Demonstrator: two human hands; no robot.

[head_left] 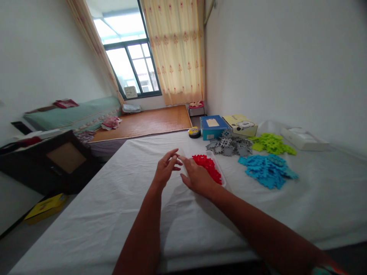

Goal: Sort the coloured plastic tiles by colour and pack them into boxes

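Note:
My left hand [166,166] is over the white cloth, its fingers loosely bent and apart, with nothing visible in it. Its fingertips meet or nearly meet those of my right hand [197,176]. That hand has its fingers stretched to the left, thumb apart, and crosses the near left side of a clear plastic box [223,176]. Red toothed plastic pieces [207,165] fill the box; my right hand hides some of them. Whether a small thing lies between the fingertips is too unclear to see.
Right of the box lie piles of blue pieces [266,170], grey pieces [228,145] and lime-green pieces [271,143]. Behind them stand a blue box [213,128], a yellow box [240,125] and a round tin [194,132]. A white tray [305,139] sits by the wall.

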